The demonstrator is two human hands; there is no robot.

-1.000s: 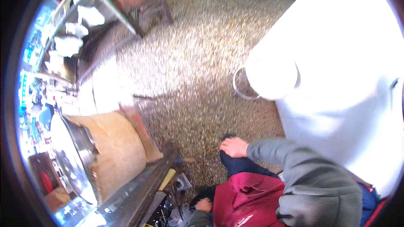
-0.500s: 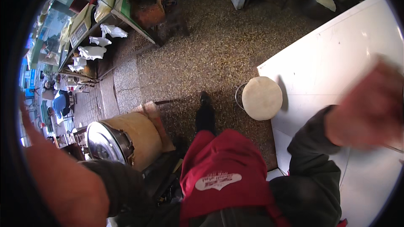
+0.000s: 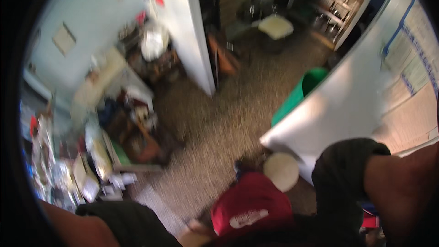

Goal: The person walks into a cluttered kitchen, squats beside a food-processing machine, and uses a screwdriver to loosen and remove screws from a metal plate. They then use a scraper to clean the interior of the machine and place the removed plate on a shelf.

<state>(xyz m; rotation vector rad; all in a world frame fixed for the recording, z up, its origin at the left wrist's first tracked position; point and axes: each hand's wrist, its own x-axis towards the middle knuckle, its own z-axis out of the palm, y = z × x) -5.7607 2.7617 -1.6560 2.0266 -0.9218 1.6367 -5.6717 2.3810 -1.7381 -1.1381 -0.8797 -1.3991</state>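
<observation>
Only a bare stretch of my left hand and wrist [image 3: 75, 226] shows at the lower left, past a rolled dark sleeve [image 3: 130, 219]. Its fingers lie beyond the dark rim. At the right edge my right hand and wrist [image 3: 404, 185] reach out from another dark sleeve [image 3: 338, 174], with the fingers cut off too. Nearest to this arm stands a white table or counter [image 3: 327, 123]. Whether either hand holds anything is hidden. Between the arms hangs my red apron [image 3: 251, 203] with a pale printed patch.
A round pale stool [image 3: 281, 171] stands beside the white surface. Farther off are a green bin [image 3: 297, 93], a wall partition [image 3: 194, 32] and another pale seat [image 3: 275, 26]. Shelves with bags [image 3: 96, 146] crowd the left. Blurred speckled floor [image 3: 210, 123] runs between.
The view has swung up toward the far room, bringing walls and the green bin in. The lidded drum at the left has gone out of view. Both hands have slid past the rim.
</observation>
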